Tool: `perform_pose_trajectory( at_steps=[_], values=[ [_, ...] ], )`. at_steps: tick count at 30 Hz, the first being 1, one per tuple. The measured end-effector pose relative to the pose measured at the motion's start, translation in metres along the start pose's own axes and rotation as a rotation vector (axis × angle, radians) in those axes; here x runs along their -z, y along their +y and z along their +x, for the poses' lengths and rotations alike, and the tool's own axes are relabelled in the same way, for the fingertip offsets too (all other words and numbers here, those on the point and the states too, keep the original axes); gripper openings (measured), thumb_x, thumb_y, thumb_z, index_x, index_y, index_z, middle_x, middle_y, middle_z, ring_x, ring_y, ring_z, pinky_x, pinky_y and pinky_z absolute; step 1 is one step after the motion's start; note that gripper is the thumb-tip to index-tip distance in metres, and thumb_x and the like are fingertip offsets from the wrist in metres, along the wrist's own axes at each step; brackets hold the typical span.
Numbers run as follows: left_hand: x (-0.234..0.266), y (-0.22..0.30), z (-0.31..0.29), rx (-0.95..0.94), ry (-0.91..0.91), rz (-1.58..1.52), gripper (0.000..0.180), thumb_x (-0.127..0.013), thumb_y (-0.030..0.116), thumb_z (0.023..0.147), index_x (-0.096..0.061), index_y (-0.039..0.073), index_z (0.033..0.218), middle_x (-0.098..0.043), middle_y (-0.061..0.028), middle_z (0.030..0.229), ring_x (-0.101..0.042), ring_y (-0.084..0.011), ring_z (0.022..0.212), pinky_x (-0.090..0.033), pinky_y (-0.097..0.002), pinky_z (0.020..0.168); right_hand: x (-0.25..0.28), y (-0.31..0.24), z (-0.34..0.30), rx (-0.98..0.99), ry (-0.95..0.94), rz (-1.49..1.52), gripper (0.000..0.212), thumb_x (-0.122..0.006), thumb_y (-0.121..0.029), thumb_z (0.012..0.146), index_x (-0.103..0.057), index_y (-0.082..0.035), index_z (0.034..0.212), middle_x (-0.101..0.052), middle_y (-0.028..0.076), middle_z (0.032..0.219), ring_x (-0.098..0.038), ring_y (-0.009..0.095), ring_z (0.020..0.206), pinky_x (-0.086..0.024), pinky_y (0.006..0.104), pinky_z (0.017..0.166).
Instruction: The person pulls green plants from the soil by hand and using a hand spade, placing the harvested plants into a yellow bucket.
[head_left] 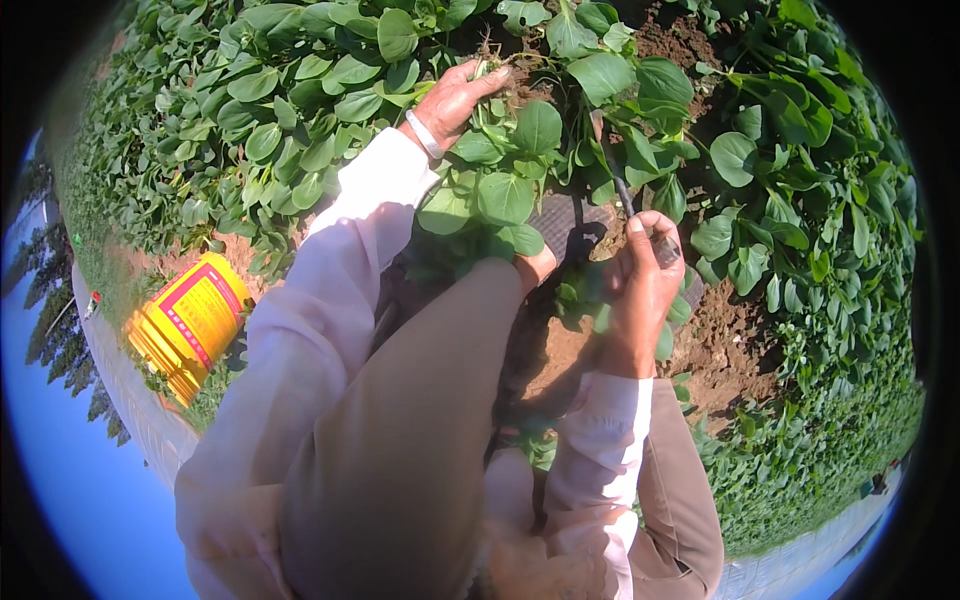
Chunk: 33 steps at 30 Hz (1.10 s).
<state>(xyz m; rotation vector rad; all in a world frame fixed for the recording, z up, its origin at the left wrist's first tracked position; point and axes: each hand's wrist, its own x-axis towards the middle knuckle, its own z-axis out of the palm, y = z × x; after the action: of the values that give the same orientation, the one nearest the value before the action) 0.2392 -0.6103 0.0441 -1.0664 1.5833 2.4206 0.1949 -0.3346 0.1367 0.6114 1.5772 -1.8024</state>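
My left hand [452,108], with a pale band at its wrist, is closed around the root end of a bunch of leafy greens [505,198]. Thin roots stick up by the fingers, and the broad leaves hang down toward my knee. In my right hand [645,285] is a slim metal hand tool [622,192], gripped by its end. Its shaft points up and away into the plants, where leaves partly cover the tip, so its exact kind is unclear. Rooted greens [610,80] grow just beyond the tool.
Leafy plants [830,170] spread thickly on both sides, with brown soil [725,350] showing between them. At the left stands a tilted-looking yellow bucket [195,320] with a red label. My bent knee [410,400] rises between my arms, and a shoe [575,225] rests among the plants.
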Motion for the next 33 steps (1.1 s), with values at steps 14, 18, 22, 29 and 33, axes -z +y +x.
perform_pose_trajectory(
  at_steps=[14, 18, 22, 29, 33],
  values=[
    [-0.046, -0.034, 0.015, -0.284, 0.120, 1.104, 0.035, -0.069, 0.031, 0.080, -0.066, 0.008, 0.106, -0.068, -0.0197, 0.088, -0.065, -0.0399, 0.083, -0.053, -0.0441, 0.075, -0.006, 0.020, -0.002, 0.315, 0.081, -0.490, 0.010, -0.066, -0.003, 0.089, -0.057, -0.002, 0.094, -0.054, -0.005, 0.076, -0.047, 0.003, 0.067, -0.039, 0.0177, 0.060],
    [-0.085, -0.038, 0.012, -0.220, 0.206, 1.107, 0.027, -0.067, 0.029, 0.079, -0.065, 0.009, 0.097, -0.067, -0.0190, 0.082, -0.064, -0.0432, 0.081, -0.051, -0.0502, 0.072, 0.006, 0.018, 0.003, 0.267, 0.117, -0.408, 0.007, -0.064, -0.003, 0.091, -0.058, -0.005, 0.095, -0.049, -0.007, 0.069, -0.039, 0.001, 0.057, -0.031, 0.0170, 0.050],
    [-0.093, -0.054, 0.017, -0.096, 0.308, 0.977, 0.022, -0.067, 0.026, 0.079, -0.067, 0.006, 0.089, -0.067, -0.0191, 0.082, -0.064, -0.0428, 0.082, -0.052, -0.0461, 0.072, 0.007, 0.016, 0.002, 0.240, 0.131, -0.376, 0.007, -0.064, -0.006, 0.092, -0.058, -0.007, 0.094, -0.050, -0.005, 0.063, -0.038, 0.002, 0.044, -0.025, 0.0190, 0.038],
    [-0.043, -0.037, 0.011, 0.030, 0.193, -0.161, 0.021, -0.065, 0.014, 0.087, -0.064, 0.004, 0.105, -0.068, -0.0060, 0.084, -0.062, -0.0134, 0.066, -0.048, -0.0263, 0.052, 0.008, 0.004, -0.003, 0.117, -0.019, -0.369, 0.008, -0.065, -0.006, 0.092, -0.058, -0.007, 0.095, -0.051, -0.006, 0.066, -0.039, 0.000, 0.050, -0.027, 0.0173, 0.043],
    [-0.017, -0.016, -0.025, 0.074, 0.189, 0.131, 0.019, -0.063, 0.014, 0.092, -0.059, 0.005, 0.108, -0.063, -0.0008, 0.080, -0.050, -0.0064, 0.061, -0.040, -0.0204, 0.051, 0.010, 0.010, 0.000, 0.152, -0.228, -0.483, 0.010, -0.066, -0.003, 0.089, -0.058, -0.007, 0.093, -0.053, -0.008, 0.076, -0.046, 0.002, 0.069, -0.038, 0.0163, 0.063]
  ],
)
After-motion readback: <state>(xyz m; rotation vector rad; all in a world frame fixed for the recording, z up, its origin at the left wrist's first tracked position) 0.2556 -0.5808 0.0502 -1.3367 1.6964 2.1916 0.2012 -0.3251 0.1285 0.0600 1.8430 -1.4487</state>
